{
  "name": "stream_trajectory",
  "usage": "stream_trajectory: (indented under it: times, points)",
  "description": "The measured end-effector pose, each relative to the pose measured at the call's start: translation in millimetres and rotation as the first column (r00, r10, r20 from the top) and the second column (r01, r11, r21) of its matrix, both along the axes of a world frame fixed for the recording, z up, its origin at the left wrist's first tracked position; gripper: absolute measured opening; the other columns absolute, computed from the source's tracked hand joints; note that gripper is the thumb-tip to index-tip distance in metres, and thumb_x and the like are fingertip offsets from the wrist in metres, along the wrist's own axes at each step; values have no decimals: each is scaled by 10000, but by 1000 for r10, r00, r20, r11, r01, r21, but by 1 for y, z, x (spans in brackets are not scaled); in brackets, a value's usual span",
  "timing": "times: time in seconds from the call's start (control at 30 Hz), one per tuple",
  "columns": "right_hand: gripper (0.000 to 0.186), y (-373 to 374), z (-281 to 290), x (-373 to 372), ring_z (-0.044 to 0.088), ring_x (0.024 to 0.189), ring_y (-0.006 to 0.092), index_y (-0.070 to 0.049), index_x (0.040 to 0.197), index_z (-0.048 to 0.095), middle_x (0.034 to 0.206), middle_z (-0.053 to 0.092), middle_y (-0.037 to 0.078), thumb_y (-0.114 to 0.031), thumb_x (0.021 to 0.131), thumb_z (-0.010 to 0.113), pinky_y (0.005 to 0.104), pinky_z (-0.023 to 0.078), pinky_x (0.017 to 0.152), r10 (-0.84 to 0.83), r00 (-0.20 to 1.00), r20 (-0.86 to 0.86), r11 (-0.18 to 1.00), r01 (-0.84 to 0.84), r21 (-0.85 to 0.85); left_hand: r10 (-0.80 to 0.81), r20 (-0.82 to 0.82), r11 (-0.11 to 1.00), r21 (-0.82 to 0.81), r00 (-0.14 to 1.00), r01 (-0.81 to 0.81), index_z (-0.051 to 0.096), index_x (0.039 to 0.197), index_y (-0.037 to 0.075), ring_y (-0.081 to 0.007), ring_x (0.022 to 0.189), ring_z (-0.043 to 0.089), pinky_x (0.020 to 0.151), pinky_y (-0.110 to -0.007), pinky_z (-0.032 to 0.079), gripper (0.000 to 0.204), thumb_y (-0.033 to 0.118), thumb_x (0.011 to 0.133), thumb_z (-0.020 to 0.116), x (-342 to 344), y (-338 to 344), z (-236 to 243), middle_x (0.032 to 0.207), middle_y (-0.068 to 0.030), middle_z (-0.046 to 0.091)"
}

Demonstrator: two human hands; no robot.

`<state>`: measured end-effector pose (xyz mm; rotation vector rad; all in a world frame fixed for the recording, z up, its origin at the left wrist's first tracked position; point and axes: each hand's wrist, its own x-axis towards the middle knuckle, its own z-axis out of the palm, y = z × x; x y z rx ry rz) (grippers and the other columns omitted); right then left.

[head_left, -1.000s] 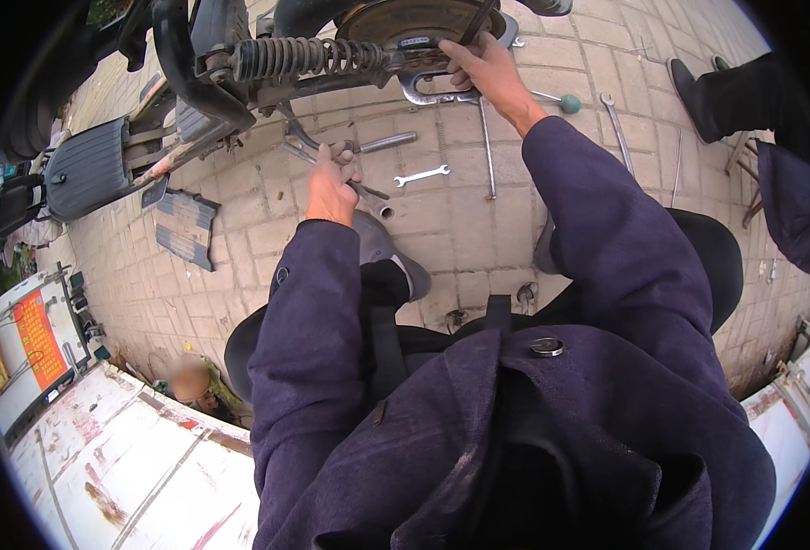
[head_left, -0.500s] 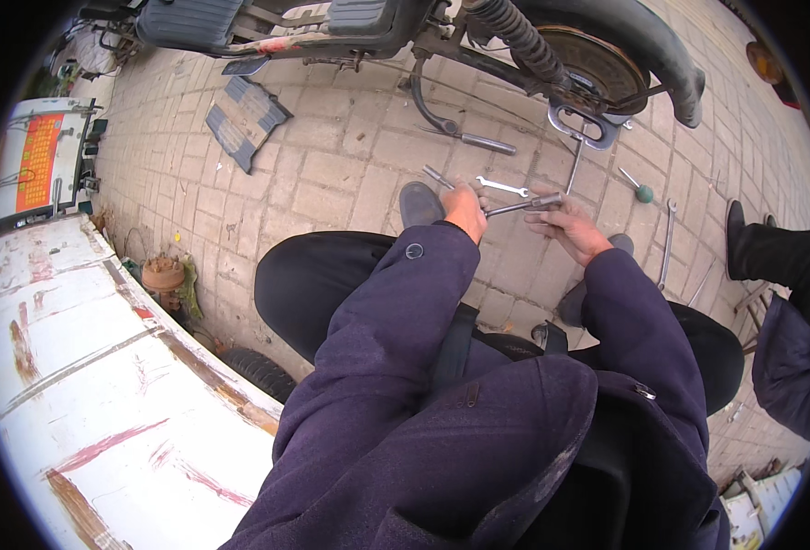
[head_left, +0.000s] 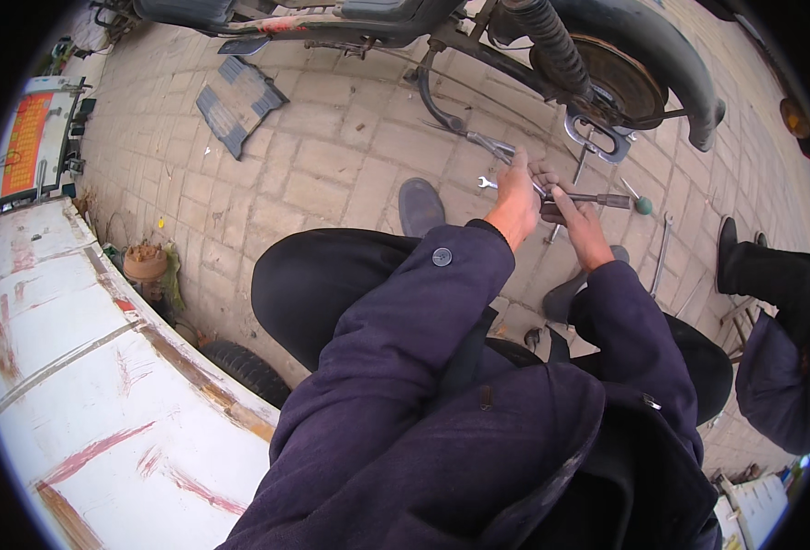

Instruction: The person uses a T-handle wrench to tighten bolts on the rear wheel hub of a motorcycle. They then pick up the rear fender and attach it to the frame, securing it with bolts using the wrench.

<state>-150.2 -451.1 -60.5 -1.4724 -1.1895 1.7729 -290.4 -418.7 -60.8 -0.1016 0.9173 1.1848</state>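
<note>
Basically, L hand [head_left: 518, 194] & R hand [head_left: 582, 226] have fingers clamped on metal tool [head_left: 604, 200], v. close together.

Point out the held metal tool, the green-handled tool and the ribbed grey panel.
Held metal tool [head_left: 612, 201], head view: thick dark end.
Green-handled tool [head_left: 643, 205], head view: rounded handle.
Ribbed grey panel [head_left: 238, 104], head view: worn middle.

metal tool [head_left: 610, 200]; dark grey; thick cylindrical end pointing right; held

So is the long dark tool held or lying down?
Held: the left hand and right hand are both on the dark tool, its end sticking out to the right.
</note>
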Motion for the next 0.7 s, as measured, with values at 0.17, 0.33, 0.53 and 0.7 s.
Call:
stream_trajectory:
  times: [0.17, 0.33, 0.53, 0.7]
  points:
    - [547, -3, 33, 26, 568, 1139, 153, -21, 1365, 574, 1282, 626, 58, -404, 983, 655, 315, 439, 996, -109, 991, -71, 992, 113, 54, -165, 123, 975, 168, 979, 144, 553, 1192, -17, -268, 974, 617, 963, -428, 525, 346, 288, 1089, 427, 31, -6, 13, 1029, -134, 615]
    - [400, 1, 96, 92, 486, 689, 85, -55, 1331, 618, 749, 467, -42, -301, 1017, 588, 256, 472, 656, -113, 991, -76, 993, 116, 35, -427, -82, 880, 193, 901, 435, 511, 1292, -11, -300, 1124, 571, 1062, -461, 469, 438, 358, 1057, 509, 19, -7, -1, 1172, -160, 585]
    - [353, -10, 180, 193, 370, 646, 56, -58, 1174, 708, 718, 405, -64, -346, 989, 621, 226, 286, 587, -130, 893, 430, 980, 51, 190, -630, -444, 777, -376, 637, 506, 439, 1418, 0, -296, 1102, 618, 987, -453, 511, 484, 310, 1053, 507, -43, -20, -74, 1223, -160, 631]
    - [518, -31, 191, 248, 362, 676, 40, -49, 1226, 660, 744, 422, -70, -485, 947, 655, 235, 287, 615, -299, 744, 597, 952, 189, 242, -579, -527, 810, -460, 622, 364, 545, 1270, -10, -282, 912, 678, 832, -414, 549, 324, 202, 1024, 537, -70, -24, -100, 1094, -160, 679]
